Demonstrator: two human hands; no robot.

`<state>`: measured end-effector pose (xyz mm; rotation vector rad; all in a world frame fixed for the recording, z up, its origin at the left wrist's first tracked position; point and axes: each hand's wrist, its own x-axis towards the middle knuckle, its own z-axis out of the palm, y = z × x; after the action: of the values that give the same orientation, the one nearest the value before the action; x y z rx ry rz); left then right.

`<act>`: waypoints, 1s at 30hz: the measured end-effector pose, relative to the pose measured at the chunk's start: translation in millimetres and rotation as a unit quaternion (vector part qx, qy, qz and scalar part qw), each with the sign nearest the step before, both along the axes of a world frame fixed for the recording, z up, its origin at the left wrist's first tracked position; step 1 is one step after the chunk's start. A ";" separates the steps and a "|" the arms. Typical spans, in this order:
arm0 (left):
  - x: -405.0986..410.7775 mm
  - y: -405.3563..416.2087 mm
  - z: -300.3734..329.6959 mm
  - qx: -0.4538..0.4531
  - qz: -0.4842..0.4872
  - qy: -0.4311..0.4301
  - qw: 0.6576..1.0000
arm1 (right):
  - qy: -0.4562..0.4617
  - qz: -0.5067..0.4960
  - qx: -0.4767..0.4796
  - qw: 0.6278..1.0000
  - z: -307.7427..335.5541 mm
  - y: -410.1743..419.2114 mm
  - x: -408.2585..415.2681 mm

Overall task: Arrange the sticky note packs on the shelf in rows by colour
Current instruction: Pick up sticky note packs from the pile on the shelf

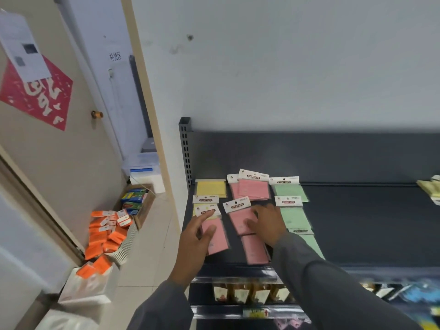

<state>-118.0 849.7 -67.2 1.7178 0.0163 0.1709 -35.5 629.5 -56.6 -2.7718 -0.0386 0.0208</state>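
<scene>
On the dark shelf (357,222) lie sticky note packs in columns. Yellow packs (210,189) sit at the far left, pink packs (253,189) in the middle, green packs (294,216) to their right. My left hand (197,244) pinches a pink pack (217,239) at the front left, which lies partly over a yellow pack. My right hand (266,222) presses flat, fingers spread, on another pink pack (240,219) in the middle column. One more pink pack (254,252) lies at the shelf's front edge.
More yellowish packs (431,189) lie at the shelf's far right. A white basket of orange packs (109,234) stands on the floor to the left, beside a cardboard box (140,203). Lower shelves hold other goods (242,294). An open door stands left.
</scene>
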 end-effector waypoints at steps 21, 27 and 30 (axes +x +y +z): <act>6.2 -85.3 -13.4 0.175 -0.066 -0.017 0.982 | 0.013 -0.083 0.234 0.969 -2.9 -23.4 -61.2; -1.3 -94.7 -16.4 0.294 0.001 0.020 0.956 | -0.013 -0.028 0.127 0.991 -39.2 -13.2 -90.5; -1.4 -95.3 -16.2 0.285 -0.016 0.027 0.958 | -0.024 -0.046 0.111 0.992 -45.3 -8.2 -92.7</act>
<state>-119.4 754.4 -83.4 2.2978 -0.0246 0.1092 -128.3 621.3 -101.9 -2.5489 0.0709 -0.0713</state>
